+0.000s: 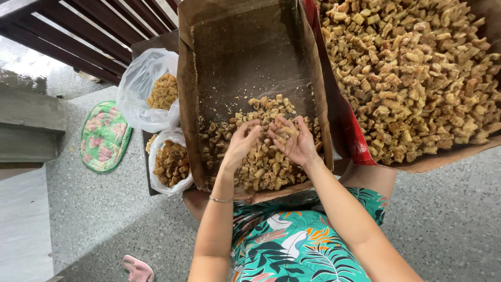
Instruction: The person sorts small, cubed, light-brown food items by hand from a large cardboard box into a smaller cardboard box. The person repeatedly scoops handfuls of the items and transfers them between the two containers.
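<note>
A brown cardboard box [245,52] rests tilted on my lap, its near end heaped with golden-brown fried snack pieces [261,167]. My left hand [241,143] reaches into the heap, fingers curled over pieces. My right hand [293,142] lies palm-up beside it, cupping a few pieces. The two hands almost touch at the fingertips. A thin bracelet circles my left wrist.
A larger box [417,162] with a red rim at the right is filled with the same pieces. Two clear plastic bags [148,89] [169,162] of pieces sit left of the box. A floral cushion [104,137] lies on the speckled floor; dark wooden slats run along the top left.
</note>
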